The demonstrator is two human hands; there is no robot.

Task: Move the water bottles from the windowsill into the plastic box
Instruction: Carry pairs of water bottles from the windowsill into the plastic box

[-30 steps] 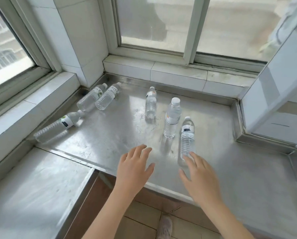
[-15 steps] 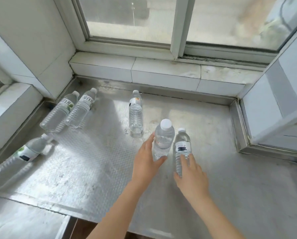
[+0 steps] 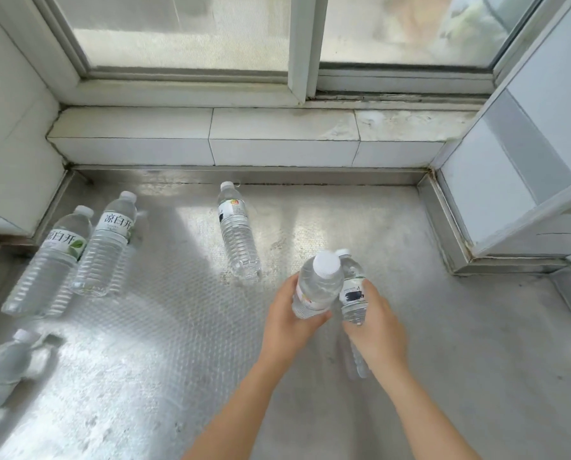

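Gripping one upright water bottle each, the left hand [image 3: 289, 322] wraps the wide-capped bottle [image 3: 317, 287] and the right hand [image 3: 375, 330] wraps the dark-labelled bottle [image 3: 353, 290]; the two bottles touch between the grips. To lift them well, I judge each grip should sit at mid-body, firm but not crushing, and rise straight off the steel surface [image 3: 460, 343]. Beyond the left grip stands another bottle [image 3: 237, 237]; far left, three more wait. The plastic box is out of view.
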